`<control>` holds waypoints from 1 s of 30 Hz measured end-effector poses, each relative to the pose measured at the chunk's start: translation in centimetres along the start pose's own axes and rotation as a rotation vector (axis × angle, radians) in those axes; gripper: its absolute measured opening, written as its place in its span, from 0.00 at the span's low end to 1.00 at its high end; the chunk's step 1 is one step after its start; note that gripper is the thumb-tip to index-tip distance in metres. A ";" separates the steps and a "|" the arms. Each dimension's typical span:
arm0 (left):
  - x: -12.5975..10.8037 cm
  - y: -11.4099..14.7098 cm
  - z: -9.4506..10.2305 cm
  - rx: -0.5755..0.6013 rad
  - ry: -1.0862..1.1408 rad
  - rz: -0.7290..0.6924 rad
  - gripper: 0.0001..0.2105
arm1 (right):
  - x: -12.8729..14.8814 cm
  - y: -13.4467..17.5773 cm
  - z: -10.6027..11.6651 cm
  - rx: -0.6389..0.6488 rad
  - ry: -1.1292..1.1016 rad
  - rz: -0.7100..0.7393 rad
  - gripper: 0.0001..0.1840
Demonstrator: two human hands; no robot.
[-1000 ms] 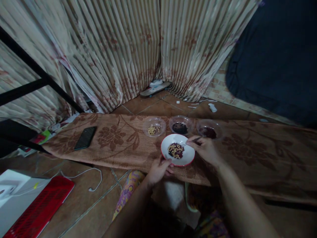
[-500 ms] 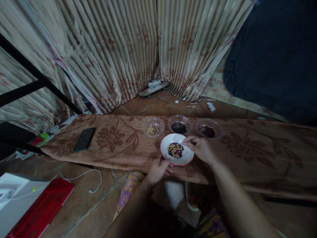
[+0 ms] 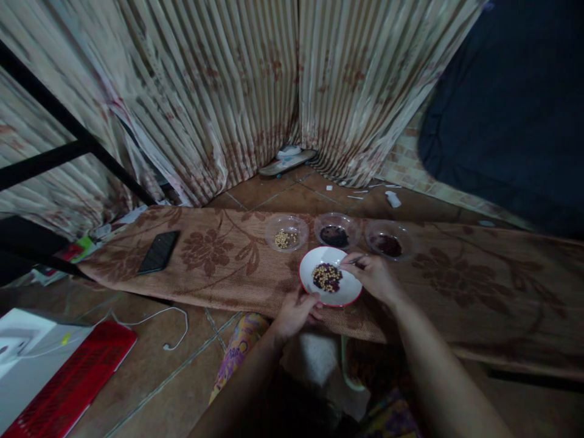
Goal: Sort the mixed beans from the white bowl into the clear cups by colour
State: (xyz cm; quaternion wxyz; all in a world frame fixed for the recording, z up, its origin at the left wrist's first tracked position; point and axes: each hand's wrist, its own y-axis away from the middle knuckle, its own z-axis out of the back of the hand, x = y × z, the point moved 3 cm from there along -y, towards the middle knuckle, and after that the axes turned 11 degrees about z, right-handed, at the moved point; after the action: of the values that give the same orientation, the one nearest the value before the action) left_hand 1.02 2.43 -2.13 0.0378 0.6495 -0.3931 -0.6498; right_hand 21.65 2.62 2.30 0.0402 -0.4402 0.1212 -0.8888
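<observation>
A white bowl with a red rim (image 3: 351, 286) holds a mix of pale yellow beans and dark red beans (image 3: 327, 278). At its near left edge, my left hand (image 3: 296, 312) grips the rim, thumb on top and fingers below. My right hand (image 3: 376, 275) reaches over the right side of the bowl, fingers pinched round a thin metal utensil, apparently a spoon (image 3: 355, 260); its far end is hard to make out. Just behind stand three clear plastic bowls: one with yellow beans (image 3: 286, 239), one with black beans (image 3: 334, 235), one with dark red beans (image 3: 390, 245).
A brown flowered cloth (image 3: 241, 286) covers the low bench. A black phone (image 3: 159, 252) lies on its left part. On the tiled floor are a red and white box (image 3: 77, 377) and a white cable (image 3: 182, 322). Striped curtains (image 3: 237, 91) hang behind.
The whole view has shifted slightly. Both hands stay at the red-rimmed bowl, and the beans inside look a little more mixed and spread.
</observation>
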 end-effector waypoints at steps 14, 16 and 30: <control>0.2 -0.1 0.0 0.007 -0.001 -0.020 0.19 | -1.0 0.0 -0.1 -0.007 -0.026 0.020 0.14; 0.3 -0.2 0.1 0.011 -0.001 -0.014 0.18 | -1.0 0.0 -0.1 -0.001 -0.022 0.017 0.13; 0.3 -0.3 0.1 0.021 -0.021 -0.026 0.17 | -0.5 0.1 -0.2 -0.004 -0.023 0.014 0.14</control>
State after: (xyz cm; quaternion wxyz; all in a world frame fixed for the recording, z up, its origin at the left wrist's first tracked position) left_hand 1.01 2.50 -2.54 0.0183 0.6482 -0.3919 -0.6527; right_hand 21.79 2.69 1.80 0.0468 -0.4495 0.1256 -0.8831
